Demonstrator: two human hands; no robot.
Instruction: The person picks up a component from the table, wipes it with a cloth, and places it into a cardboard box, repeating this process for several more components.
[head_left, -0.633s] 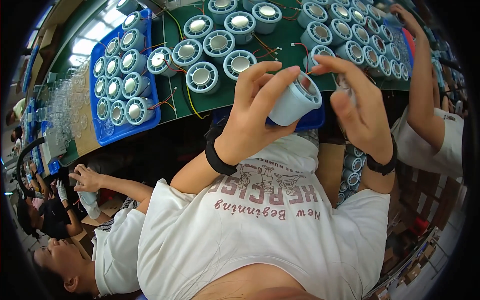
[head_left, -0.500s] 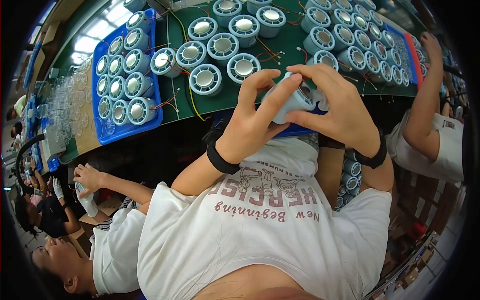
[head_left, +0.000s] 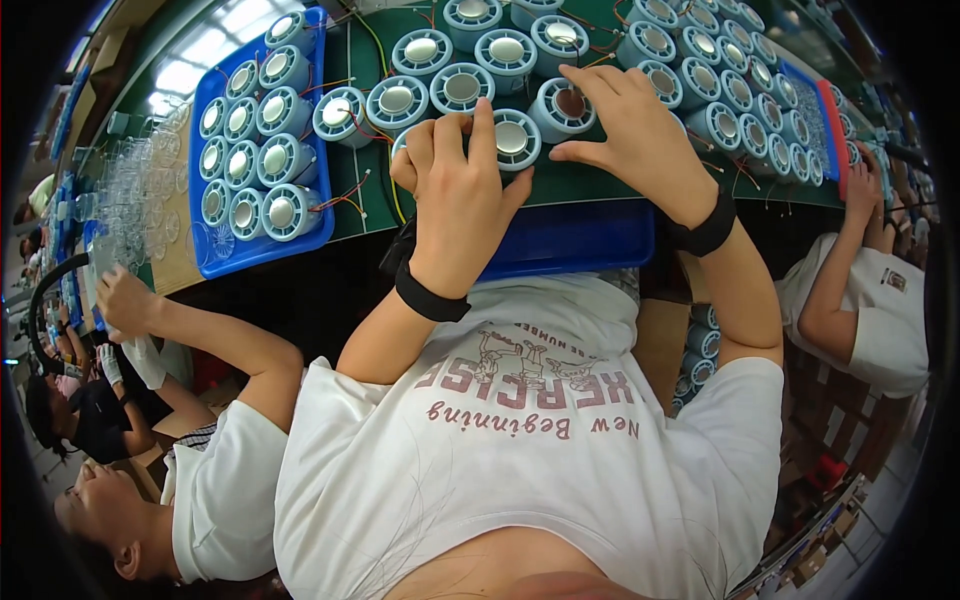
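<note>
My left hand [head_left: 458, 195] lies on the green table top [head_left: 600, 185], its index finger and thumb closed around a pale blue round unit with a silver centre [head_left: 515, 138]. Its curled fingers cover another unit, which is mostly hidden. To the right, my right hand [head_left: 640, 140] is spread flat. Its fingertips rest on a neighbouring round unit [head_left: 566, 104] and its thumb points toward the one my left hand grips. Both wrists wear black bands. Several more such units [head_left: 460, 85] with red and yellow wires stand in rows just beyond my fingers.
A blue tray [head_left: 255, 250] on the left holds several round units. Clear plastic parts [head_left: 135, 205] are stacked beside it. An empty blue tray [head_left: 570, 240] sits at the table's near edge. One co-worker's arm [head_left: 200, 335] reaches in at left and another's arm [head_left: 850, 260] at right.
Both hands held one round unit up in the air before. They have since moved down and forward onto the table, and the unit now stands among the others.
</note>
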